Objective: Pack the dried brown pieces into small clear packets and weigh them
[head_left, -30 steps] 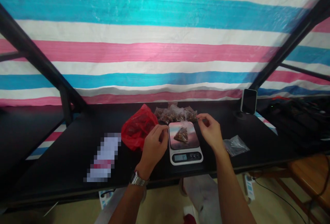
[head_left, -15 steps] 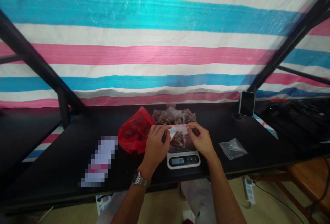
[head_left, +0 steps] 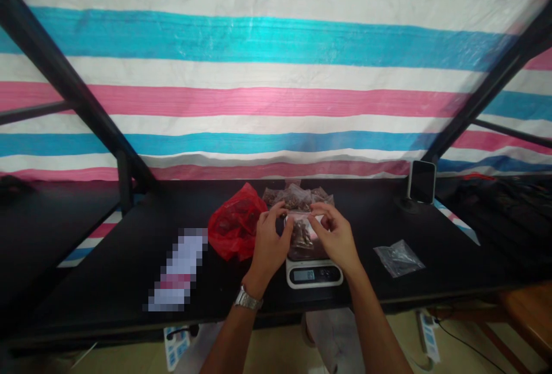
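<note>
Over the scale (head_left: 314, 276), the left hand (head_left: 271, 245) and right hand (head_left: 339, 242) pinch the upper edge of a filled clear bag (head_left: 302, 236), each nearly closed. Behind the scale lie similar bags (head_left: 296, 197).

Left hand (head_left: 271, 245) (curled) near right hand (head_left: 338, 241)

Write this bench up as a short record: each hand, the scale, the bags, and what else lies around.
Left hand: at the upper left of the small filled bag; wristwatch on its wrist
Right hand: at the same bag's upper right
Grip: too small to tell how firmly either hand pinches
Scale: below the small filled bag; display lit
Behind scale: more filled bags
Left of scale: red plastic bag; farther left, a pixelated item
Right of scale: clear bag on the black table; farther back, device with dark screen
Backdrop: striped sheet
</note>
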{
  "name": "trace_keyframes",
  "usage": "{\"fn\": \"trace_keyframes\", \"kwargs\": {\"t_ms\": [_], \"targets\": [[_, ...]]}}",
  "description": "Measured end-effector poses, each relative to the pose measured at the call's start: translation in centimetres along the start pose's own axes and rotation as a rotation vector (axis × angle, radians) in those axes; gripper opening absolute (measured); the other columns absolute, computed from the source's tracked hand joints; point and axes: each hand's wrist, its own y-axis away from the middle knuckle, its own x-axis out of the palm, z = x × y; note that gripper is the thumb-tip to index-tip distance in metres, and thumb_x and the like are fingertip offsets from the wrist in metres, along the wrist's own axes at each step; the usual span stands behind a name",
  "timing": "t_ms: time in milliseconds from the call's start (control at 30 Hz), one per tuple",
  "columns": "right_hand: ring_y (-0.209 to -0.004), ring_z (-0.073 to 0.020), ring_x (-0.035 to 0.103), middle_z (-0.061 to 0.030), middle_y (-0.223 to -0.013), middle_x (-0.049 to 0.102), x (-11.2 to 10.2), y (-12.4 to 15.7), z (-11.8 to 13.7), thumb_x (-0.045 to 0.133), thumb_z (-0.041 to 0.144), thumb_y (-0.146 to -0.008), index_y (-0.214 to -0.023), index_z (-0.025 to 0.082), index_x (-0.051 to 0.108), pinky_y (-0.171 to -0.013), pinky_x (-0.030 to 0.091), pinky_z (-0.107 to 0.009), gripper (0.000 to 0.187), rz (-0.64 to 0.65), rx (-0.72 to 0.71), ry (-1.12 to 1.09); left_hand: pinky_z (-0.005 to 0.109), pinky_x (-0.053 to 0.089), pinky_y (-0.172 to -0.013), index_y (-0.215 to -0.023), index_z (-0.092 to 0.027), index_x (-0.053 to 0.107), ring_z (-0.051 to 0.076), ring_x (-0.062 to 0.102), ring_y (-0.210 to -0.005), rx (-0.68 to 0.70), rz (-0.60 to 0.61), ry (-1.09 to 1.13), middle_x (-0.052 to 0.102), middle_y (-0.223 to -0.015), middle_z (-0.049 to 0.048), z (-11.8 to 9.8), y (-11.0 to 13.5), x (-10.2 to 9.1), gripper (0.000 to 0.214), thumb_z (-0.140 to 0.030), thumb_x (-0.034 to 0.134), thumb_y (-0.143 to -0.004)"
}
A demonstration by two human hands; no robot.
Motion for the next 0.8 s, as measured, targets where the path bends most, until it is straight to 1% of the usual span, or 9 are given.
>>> {"fn": "trace_keyframes", "kwargs": {"t_ms": [67,167,267,367,467,533,633,700,800], "targets": [[-0.059,-0.0126,0.041,0.0012,-0.084,0.072,-0.1,0.1,1.2,0.073,0.031,-0.085,-0.112,0.024,0.071,-0.059,0.038,-0.028,0.028,0.016,-0.030,-0.061,0.043,0.052,-0.106,-0.122,-0.020,0.071,0.026,0.070,-0.111,-0.052,0.029,0.136,0.079,-0.113,0.0092,-0.3,-0.1,-0.2,0.030,-0.035,0.065,-0.097],[-0.060,-0.0124,0.042,0.0033,-0.080,0.068,-0.3,0.5,2.8,0.072,0.026,-0.086,-0.111,0.025,0.068,-0.059,0.037,-0.027,0.025,-0.028,-0.092,-0.095,0.035,0.057,-0.089,-0.104,-0.020,0.075,0.021,0.073,-0.091,-0.063,0.068,0.196,0.080,-0.100,0.0062,-1.0,-0.1,-0.7,0.023,-0.040,0.065,-0.097],[-0.060,-0.0124,0.040,0.0050,-0.078,0.064,-0.1,0.9,3.9,0.070,0.021,-0.087,-0.109,0.025,0.064,-0.060,0.037,-0.027,0.023,-0.115,-0.161,-0.074,0.032,0.056,-0.087,-0.096,-0.021,0.076,0.019,0.070,-0.088,-0.058,0.035,0.222,0.078,-0.096,0.0045,-1.9,0.1,-1.3,0.019,-0.038,0.071,-0.094],[-0.062,-0.0129,0.043,0.0046,-0.081,0.064,0.3,1.1,4.5,0.068,0.023,-0.091,-0.113,0.026,0.060,-0.062,0.040,-0.027,0.024,-0.130,-0.179,-0.075,0.031,0.055,-0.089,-0.094,-0.021,0.076,0.019,0.069,-0.090,-0.035,0.005,0.244,0.077,-0.094,0.0037,-2.7,0.5,-1.6,0.015,-0.035,0.072,-0.094],[-0.063,-0.0132,0.045,0.0029,-0.087,0.066,0.7,1.2,4.9,0.069,0.028,-0.092,-0.122,0.027,0.057,-0.062,0.042,-0.027,0.032,-0.091,-0.160,-0.086,0.030,0.056,-0.084,-0.093,-0.021,0.076,0.018,0.070,-0.085,-0.038,0.011,0.273,0.077,-0.090,0.0032,-3.3,0.7,-1.7,0.016,-0.036,0.071,-0.095],[-0.063,-0.0131,0.045,0.0029,-0.086,0.066,0.8,1.2,5.0,0.071,0.029,-0.091,-0.120,0.027,0.057,-0.063,0.042,-0.027,0.032,-0.090,-0.151,-0.080,0.028,0.056,-0.081,-0.093,-0.021,0.075,0.017,0.069,-0.082,-0.037,0.016,0.280,0.077,-0.088,0.0026,-3.6,0.7,-1.8,0.015,-0.035,0.070,-0.095],[-0.061,-0.0123,0.044,0.0040,-0.084,0.065,1.1,1.3,5.1,0.071,0.029,-0.092,-0.116,0.027,0.057,-0.060,0.041,-0.026,0.027,-0.093,-0.132,-0.130,0.028,0.056,-0.079,-0.095,-0.021,0.076,0.017,0.070,-0.081,-0.026,0.045,0.289,0.078,-0.088,0.0021,-3.6,0.6,-1.8,0.012,-0.033,0.072,-0.093],[-0.060,-0.0116,0.044,0.0038,-0.085,0.065,1.4,1.4,5.1,0.070,0.029,-0.093,-0.118,0.027,0.057,-0.058,0.040,-0.025,0.028,-0.071,-0.101,-0.183,0.027,0.056,-0.078,-0.097,-0.021,0.076,0.017,0.070,-0.080,-0.039,0.060,0.304,0.079,-0.088,0.0022,-3.5,0.6,-1.8,0.013,-0.032,0.074,-0.090],[-0.064,-0.0121,0.051,0.0015,-0.091,0.068,1.9,1.6,5.1,0.072,0.029,-0.092,-0.125,0.027,0.058,-0.061,0.045,-0.025,0.035,-0.024,-0.069,-0.213,0.027,0.056,-0.074,-0.096,-0.020,0.077,0.017,0.070,-0.077,-0.075,0.057,0.317,0.078,-0.084,0.0019,-3.4,0.6,-1.8,0.015,-0.034,0.075,-0.089]]}}
